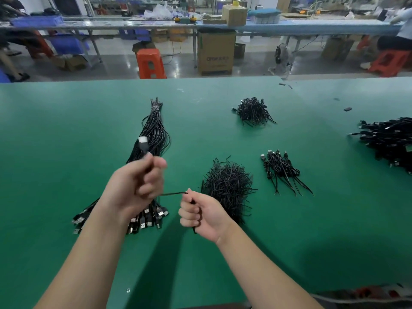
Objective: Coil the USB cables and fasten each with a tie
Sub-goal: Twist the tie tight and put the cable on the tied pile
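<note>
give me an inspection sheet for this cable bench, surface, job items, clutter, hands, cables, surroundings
Surface: green mat, small dark scraps at far right.
Job's things: uncoiled cable bundle; tie pile; small coiled batch; far pile; large heap.
Clutter: nothing seen.
Grippers: left hand grips one cable; right hand grips the same cable.
Cables: plug sticks up, blurred.
Surroundings: orange stool, cardboard box.

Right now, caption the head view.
Both hands, left and right, stretch one thin black USB cable above green table.
</note>
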`<move>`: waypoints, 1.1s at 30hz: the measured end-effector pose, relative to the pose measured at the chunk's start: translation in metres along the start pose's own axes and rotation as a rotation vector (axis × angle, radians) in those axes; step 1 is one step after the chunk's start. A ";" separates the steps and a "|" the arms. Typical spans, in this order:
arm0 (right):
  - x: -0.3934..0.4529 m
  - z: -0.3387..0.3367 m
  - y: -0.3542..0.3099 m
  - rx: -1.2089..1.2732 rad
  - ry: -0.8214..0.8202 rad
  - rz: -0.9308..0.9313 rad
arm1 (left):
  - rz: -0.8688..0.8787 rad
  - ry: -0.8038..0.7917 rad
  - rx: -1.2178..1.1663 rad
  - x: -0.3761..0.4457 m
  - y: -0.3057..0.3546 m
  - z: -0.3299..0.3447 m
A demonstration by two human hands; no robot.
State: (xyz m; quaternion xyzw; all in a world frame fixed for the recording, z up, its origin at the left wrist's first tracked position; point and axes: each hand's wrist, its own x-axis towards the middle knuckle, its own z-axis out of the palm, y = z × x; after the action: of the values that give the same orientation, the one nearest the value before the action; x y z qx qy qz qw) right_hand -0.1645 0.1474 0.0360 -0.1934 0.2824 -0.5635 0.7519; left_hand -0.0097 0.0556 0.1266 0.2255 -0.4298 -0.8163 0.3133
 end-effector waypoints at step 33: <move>0.016 0.008 -0.003 -0.607 0.266 -0.349 | 0.165 0.393 -0.064 0.034 -0.036 0.030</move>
State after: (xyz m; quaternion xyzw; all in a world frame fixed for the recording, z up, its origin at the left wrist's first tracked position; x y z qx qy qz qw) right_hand -0.1583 0.1307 0.0404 -0.3778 0.4948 -0.5938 0.5097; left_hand -0.0638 0.0644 0.1090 0.3342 -0.3515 -0.7414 0.4637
